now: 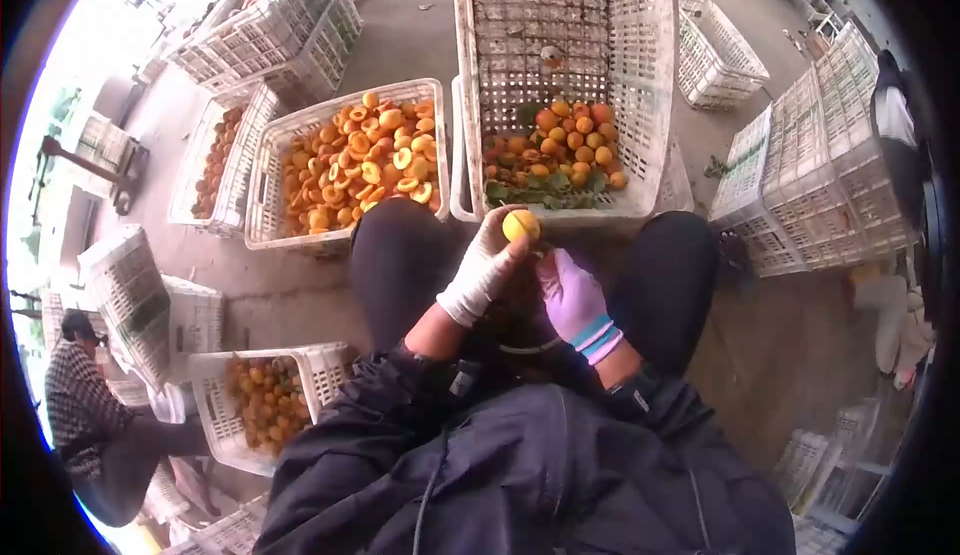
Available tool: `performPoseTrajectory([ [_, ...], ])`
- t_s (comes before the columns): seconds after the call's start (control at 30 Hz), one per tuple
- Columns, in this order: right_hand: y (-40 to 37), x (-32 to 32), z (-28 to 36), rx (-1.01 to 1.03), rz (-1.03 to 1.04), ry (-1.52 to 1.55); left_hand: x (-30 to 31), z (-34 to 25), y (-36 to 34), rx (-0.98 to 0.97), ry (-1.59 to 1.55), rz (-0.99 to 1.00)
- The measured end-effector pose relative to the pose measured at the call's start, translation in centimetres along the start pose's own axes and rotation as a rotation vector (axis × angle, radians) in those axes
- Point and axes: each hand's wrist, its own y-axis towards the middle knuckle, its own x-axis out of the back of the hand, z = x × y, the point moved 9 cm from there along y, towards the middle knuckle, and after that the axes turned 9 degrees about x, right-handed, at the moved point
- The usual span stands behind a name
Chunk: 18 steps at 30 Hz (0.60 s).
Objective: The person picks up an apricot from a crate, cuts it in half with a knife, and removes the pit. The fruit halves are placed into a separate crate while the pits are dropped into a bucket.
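My left hand [483, 270], in a white glove, holds a yellow-orange apricot [521, 225] between its fingers, above my lap. Close to its right is my right hand [573, 295], in a purple glove with a blue band; its fingers are curled together near the fruit, and what they grip is too small to make out. Beyond my hands, a tilted white crate [640, 85] holds whole apricots [575, 140] and green leaves [545, 193] at its near end. Left of it, another white crate [262, 190] is filled with split orange apricots [365, 155].
Stacked crates [285, 40] stand at the back left, and a tall stack [815, 160] is on the right. A smaller crate [720, 50] sits at the back right. At the lower left, a seated person [90, 405] is beside a crate of fruit [270, 405].
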Motion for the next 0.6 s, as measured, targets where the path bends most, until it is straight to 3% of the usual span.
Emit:
performPoseTrajectory([
  [0.13, -0.3, -0.7, -1.4, -0.052, 0.002, 0.103, 0.0, 0.0, 0.0, 0.054, 0.003, 0.002],
  [0.17, -0.2, -0.8, -1.5, -0.002, -0.029, 0.140, 0.2, -0.2, 0.3, -0.089, 0.052, -0.020],
  [0.23, -0.2, -1.0, -1.3, -0.055, 0.034, 0.105, 0.8, 0.2, 0.4, -0.132, 0.071, -0.042],
  [0.3, -0.2, -0.6, -0.6, 0.078, -0.017, 0.030, 0.1, -0.2, -0.2, -0.091, -0.042, -0.081],
  [0.33, -0.4, -1.1, -1.2, 0.009, 0.036, 0.025, 1.4, 1.4, 0.7, -0.066, 0.058, -0.160],
  [0.37, 0.0, -1.1, -0.3, 0.077, 0.017, 0.054, 1.7, 0.6, 0.3, -0.118, 0.245, -0.236],
  [0.4, -0.2, -2.0, -1.6, -0.035, 0.087, 0.133, 1.6, 0.2, -0.1, -0.135, 0.323, -0.243],
  [0.47, 0.0, -2.3, -2.4, 0.040, 0.075, 0.116, 1.9, 1.3, 0.9, -0.137, 0.262, -0.204],
  [0.53, -0.4, -3.5, -5.1, 0.017, 0.077, 0.288, 1.0, 1.0, 0.7, 0.023, 0.158, -0.114],
  [0.6, 0.5, -3.1, -5.8, -0.002, 0.080, 0.288, 1.2, 1.9, 1.9, -0.110, 0.169, -0.108],
])
